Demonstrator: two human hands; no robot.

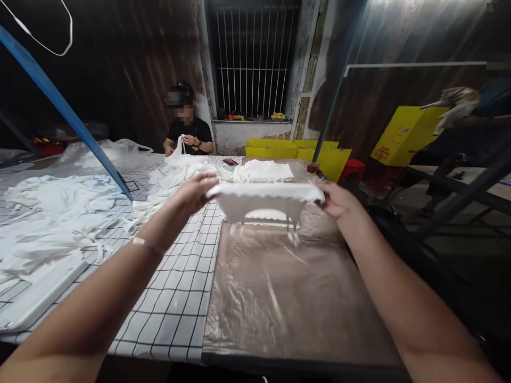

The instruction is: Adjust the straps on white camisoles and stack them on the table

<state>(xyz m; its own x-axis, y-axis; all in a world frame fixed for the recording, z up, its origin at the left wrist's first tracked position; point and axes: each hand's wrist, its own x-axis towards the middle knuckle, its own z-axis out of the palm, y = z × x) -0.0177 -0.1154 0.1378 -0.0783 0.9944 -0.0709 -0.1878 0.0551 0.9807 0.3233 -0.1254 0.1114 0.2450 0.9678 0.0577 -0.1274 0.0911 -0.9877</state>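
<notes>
I hold a folded white cloth piece (265,199) up in front of me, above the table. My left hand (195,192) grips its left end and my right hand (337,199) grips its right end. The cloth is stretched flat between them, with short ends hanging down and an arched cut at the bottom. Below it lies a sheet of clear plastic film (287,287) on the table. Beyond it sits a stack of folded white cloth (263,171).
A black-and-white checked tablecloth (179,298) covers the table's left part, with heaps of white cloth (59,213) on it. A person in black (187,133) sits at the far end handling cloth. Yellow boxes (295,151), a red stool (353,169), a blue bar (59,101).
</notes>
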